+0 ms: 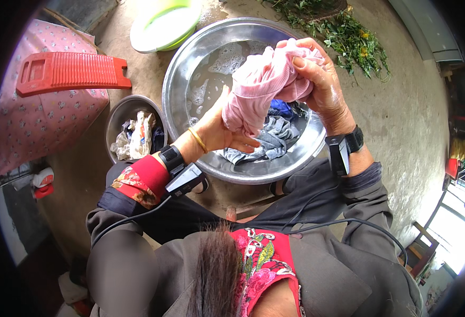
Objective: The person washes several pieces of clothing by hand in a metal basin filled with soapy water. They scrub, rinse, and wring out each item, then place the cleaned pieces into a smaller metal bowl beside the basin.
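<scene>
Both my hands hold up a bunched, wet-looking pink garment [256,85] with a ribbed band, above a wide metal basin [181,146]. My right hand [321,83] grips its upper right end, thumb pressed on the fabric. At the lower left end, my left hand [216,128] cups it, with the thumb up behind and the fingers stretched underneath. Cloudy water with patches of suds [226,59] stands in the basin. Below the garment lie a grey-blue cloth [278,138] and a bright blue cloth [280,109], partly hidden by it.
A smaller metal bowl [111,119] of clothes [137,134] stands left of the basin. A red plastic washboard [77,73] rests on a pink patterned cloth [58,119]. Behind are a green-and-white plastic basin [165,25] and leafy plants [355,43] on the concrete floor [407,107].
</scene>
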`<action>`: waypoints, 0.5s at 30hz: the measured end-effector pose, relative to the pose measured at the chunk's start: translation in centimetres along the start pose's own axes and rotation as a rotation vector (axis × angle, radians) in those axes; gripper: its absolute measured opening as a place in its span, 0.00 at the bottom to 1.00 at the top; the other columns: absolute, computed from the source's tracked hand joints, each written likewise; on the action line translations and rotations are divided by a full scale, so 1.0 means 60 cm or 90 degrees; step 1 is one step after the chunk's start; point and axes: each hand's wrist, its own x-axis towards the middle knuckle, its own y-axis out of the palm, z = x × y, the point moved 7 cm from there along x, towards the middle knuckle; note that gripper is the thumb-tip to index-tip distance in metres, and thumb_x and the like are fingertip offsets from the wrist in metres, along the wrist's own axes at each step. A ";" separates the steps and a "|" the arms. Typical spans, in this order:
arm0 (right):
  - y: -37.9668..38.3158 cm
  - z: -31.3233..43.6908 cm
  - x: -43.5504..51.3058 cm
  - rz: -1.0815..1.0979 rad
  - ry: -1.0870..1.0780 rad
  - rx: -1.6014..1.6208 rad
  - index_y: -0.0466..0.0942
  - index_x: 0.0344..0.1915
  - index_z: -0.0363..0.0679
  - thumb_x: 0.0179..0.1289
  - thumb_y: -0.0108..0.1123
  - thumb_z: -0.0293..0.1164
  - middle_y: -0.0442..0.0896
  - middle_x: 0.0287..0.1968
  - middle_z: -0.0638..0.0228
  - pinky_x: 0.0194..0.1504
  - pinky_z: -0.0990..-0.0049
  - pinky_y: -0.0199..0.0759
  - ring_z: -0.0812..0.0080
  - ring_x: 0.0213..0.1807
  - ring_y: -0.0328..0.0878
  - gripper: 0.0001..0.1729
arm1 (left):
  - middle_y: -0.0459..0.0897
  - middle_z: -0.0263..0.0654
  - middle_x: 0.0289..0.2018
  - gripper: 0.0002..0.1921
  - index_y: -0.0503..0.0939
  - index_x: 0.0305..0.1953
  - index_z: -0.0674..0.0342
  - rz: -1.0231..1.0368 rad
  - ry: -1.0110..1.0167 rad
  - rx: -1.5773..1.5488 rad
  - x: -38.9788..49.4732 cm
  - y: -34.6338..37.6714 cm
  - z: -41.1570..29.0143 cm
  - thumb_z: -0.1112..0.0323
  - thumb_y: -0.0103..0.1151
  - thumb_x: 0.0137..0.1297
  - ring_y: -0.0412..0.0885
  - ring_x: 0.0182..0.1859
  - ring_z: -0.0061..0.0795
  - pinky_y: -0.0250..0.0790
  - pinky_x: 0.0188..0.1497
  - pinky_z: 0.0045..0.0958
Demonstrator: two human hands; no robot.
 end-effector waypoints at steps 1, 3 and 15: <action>0.001 0.004 -0.002 0.014 -0.012 -0.006 0.76 0.54 0.39 0.68 0.65 0.35 0.83 0.58 0.61 0.60 0.67 0.77 0.67 0.57 0.83 0.19 | 0.83 0.44 0.59 0.48 0.71 0.71 0.60 0.040 0.033 -0.088 -0.001 0.015 -0.004 0.21 0.35 0.72 0.82 0.59 0.45 0.74 0.64 0.56; -0.007 0.009 -0.004 -0.025 -0.036 -0.027 0.76 0.55 0.39 0.68 0.65 0.35 0.82 0.59 0.61 0.60 0.66 0.78 0.67 0.57 0.82 0.19 | 0.83 0.44 0.59 0.50 0.72 0.70 0.63 0.068 0.115 -0.163 -0.009 0.030 -0.024 0.20 0.34 0.71 0.82 0.60 0.44 0.74 0.63 0.57; 0.025 -0.189 -0.013 -0.036 0.250 0.422 0.78 0.53 0.35 0.80 0.53 0.45 0.85 0.52 0.55 0.58 0.52 0.84 0.59 0.53 0.87 0.22 | 0.85 0.33 0.28 0.04 0.83 0.29 0.66 -0.416 0.853 0.524 -0.127 0.065 -0.222 0.79 0.69 0.53 0.84 0.32 0.20 0.77 0.38 0.24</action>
